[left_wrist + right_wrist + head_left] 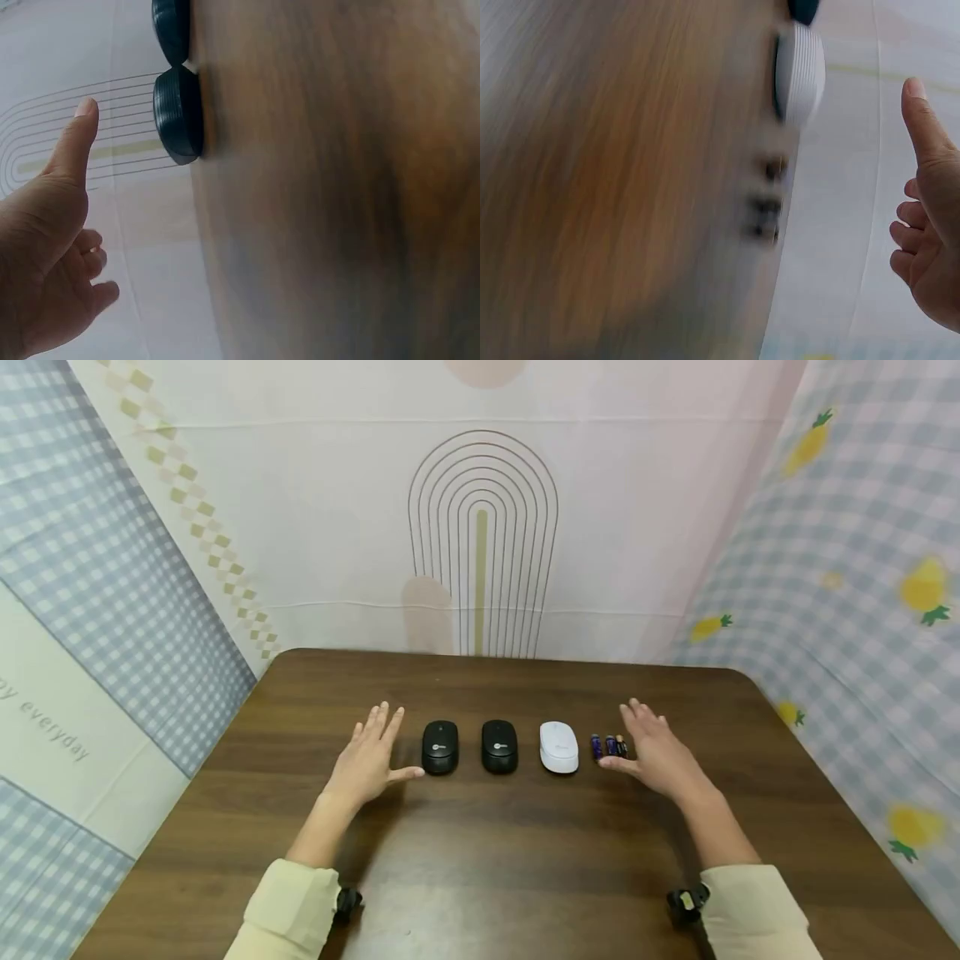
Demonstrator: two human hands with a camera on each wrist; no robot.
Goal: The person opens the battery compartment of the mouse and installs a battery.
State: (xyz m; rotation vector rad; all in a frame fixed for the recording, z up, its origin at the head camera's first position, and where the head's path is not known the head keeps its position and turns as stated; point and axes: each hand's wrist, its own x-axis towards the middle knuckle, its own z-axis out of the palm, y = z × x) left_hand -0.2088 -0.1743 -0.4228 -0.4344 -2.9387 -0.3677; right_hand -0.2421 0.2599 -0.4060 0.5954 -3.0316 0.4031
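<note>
Two black computer mice, the left one (pixel 440 747) and the middle one (pixel 499 747), lie in a row with a white mouse (pixel 558 747) on the wooden table. Right of the white mouse are several small dark batteries (pixel 597 747). My left hand (pixel 363 763) is spread with straight fingers beside the left black mouse; its thumb tip is near that mouse's lower edge. Spread as well, my right hand (pixel 660 755) is by the batteries, its thumb just below them in the head view. Both hands hold nothing. In the right wrist view the batteries are blurred.
The brown table (pixel 480 852) has rounded far corners. A pale printed cloth (pixel 337 527) hangs behind it, with checked cloth (pixel 862 568) on the right and more on the left. Each wrist wears a small black camera, such as the right one (pixel 686 905).
</note>
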